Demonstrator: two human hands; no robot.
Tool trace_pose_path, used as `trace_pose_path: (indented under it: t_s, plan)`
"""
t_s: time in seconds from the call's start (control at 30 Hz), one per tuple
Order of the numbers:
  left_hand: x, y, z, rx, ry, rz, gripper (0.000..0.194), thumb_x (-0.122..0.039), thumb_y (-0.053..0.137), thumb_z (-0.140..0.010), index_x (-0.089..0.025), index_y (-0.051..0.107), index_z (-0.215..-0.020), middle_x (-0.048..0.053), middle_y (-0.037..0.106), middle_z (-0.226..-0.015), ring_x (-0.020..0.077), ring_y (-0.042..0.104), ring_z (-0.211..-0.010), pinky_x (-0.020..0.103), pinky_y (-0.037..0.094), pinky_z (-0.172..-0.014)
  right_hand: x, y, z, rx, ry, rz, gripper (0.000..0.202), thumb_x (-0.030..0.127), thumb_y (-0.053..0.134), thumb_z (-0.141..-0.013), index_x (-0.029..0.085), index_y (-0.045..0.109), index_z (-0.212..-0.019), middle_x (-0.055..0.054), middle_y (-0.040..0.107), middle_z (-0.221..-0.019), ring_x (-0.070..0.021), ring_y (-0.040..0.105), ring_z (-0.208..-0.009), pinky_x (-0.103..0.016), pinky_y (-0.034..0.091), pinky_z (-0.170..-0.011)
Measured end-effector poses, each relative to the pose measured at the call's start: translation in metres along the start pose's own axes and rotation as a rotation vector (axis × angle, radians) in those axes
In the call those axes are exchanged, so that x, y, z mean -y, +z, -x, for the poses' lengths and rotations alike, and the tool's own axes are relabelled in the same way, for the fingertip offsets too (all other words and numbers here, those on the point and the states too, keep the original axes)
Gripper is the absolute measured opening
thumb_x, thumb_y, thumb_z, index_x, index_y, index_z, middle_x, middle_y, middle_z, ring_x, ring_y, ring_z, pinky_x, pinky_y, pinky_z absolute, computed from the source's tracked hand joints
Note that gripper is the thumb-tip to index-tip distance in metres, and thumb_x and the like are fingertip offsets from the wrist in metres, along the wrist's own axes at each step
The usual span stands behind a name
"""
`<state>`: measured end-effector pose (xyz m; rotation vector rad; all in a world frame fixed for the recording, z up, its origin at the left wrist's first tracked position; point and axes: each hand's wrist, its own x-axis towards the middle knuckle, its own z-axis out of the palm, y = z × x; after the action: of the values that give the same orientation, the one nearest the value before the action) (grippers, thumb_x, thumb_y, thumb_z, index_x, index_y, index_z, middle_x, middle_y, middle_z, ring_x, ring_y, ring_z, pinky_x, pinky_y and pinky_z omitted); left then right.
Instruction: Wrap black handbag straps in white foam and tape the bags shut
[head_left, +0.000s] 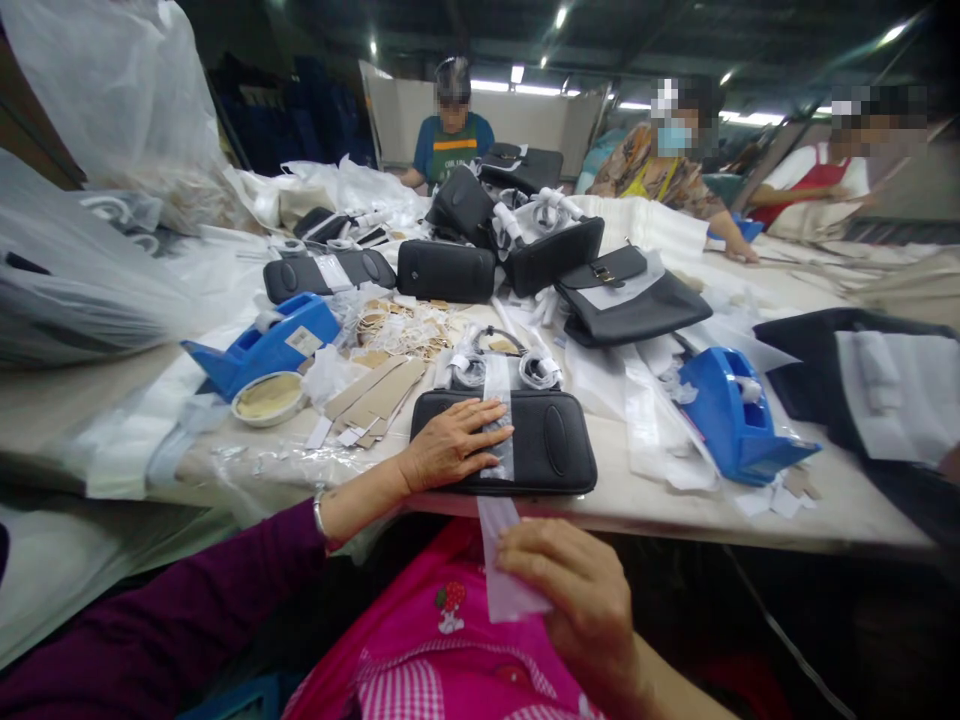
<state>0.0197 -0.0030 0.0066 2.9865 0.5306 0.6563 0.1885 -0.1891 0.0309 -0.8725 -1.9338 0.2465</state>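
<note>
A black handbag (551, 455) lies at the table's front edge, with a translucent white strip (497, 380) running across its middle. My left hand (461, 440) rests flat on the bag and the strip, fingers stretched out. Below the table edge my right hand (574, 580) pinches the hanging end of a translucent strip (504, 590) between thumb and fingers. Behind the bag, its handle (495, 335) stands up between two bundles of wrapped strap (541, 368). Whether the hanging piece joins the strip on the bag is hidden at the edge.
Blue tape dispensers stand left (266, 340) and right (739, 415). Near the left one are a round dish (268, 398), cardboard strips (379, 395) and a pile of stringed tags (401, 328). Several black bags (446, 270) lie behind. Co-workers sit across the table, one in an apron (456, 150).
</note>
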Motion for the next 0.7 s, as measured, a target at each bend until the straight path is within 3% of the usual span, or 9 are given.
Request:
trace_pose_path:
  t_s: [0.13,0.27,0.43,0.57,0.7]
  plan:
    - [-0.001,0.001,0.001,-0.023,-0.009,-0.008,0.041,-0.033,0.051,-0.093,-0.021,0.052,-0.132,0.011,0.045,-0.144,0.0247,0.035,-0.137,0.048,0.027,-0.115,-0.030,-0.013,-0.064,-0.043,0.258,-0.048,0.025,0.013,0.048,-0.089,0.022,0.071,-0.086,-0.004,0.065,-0.085,-0.0155,0.062,-0.079,-0.027,0.049,-0.071]
    - [-0.002,0.000,0.004,-0.076,-0.004,0.065,0.032,-0.027,0.051,-0.091,-0.018,0.057,-0.122,0.011,0.054,-0.134,0.0250,0.041,-0.132,0.046,0.030,-0.114,-0.087,0.000,-0.107,-0.071,0.411,0.100,0.015,0.018,0.060,-0.081,0.022,0.070,-0.069,0.000,0.055,-0.071,-0.0144,0.054,-0.070,-0.026,0.042,-0.065]
    - [-0.006,-0.004,0.009,-0.113,-0.109,0.207,0.035,-0.016,0.053,-0.085,-0.015,0.049,-0.120,0.013,0.055,-0.127,0.0242,0.046,-0.126,0.042,0.036,-0.111,-0.133,0.016,-0.118,0.023,0.531,0.256,0.012,0.016,0.063,-0.075,0.020,0.064,-0.063,0.004,0.052,-0.066,-0.0114,0.051,-0.062,-0.024,0.035,-0.061]
    - [-0.007,-0.003,0.011,-0.141,-0.196,0.240,0.031,-0.014,0.051,-0.085,-0.016,0.048,-0.116,0.012,0.056,-0.122,0.0239,0.050,-0.119,0.041,0.043,-0.105,-0.139,0.018,-0.120,0.108,0.511,0.370,0.012,0.016,0.064,-0.076,0.022,0.066,-0.067,0.004,0.055,-0.071,-0.0112,0.054,-0.068,-0.024,0.034,-0.062]
    - [-0.007,-0.002,0.010,-0.145,-0.187,0.223,0.039,-0.016,0.050,-0.089,-0.016,0.042,-0.128,0.012,0.055,-0.123,0.0239,0.051,-0.117,0.041,0.044,-0.103,-0.140,0.019,-0.123,0.179,0.499,0.455,0.010,0.018,0.065,-0.079,0.023,0.067,-0.071,0.003,0.059,-0.076,-0.0120,0.057,-0.073,-0.024,0.033,-0.061]
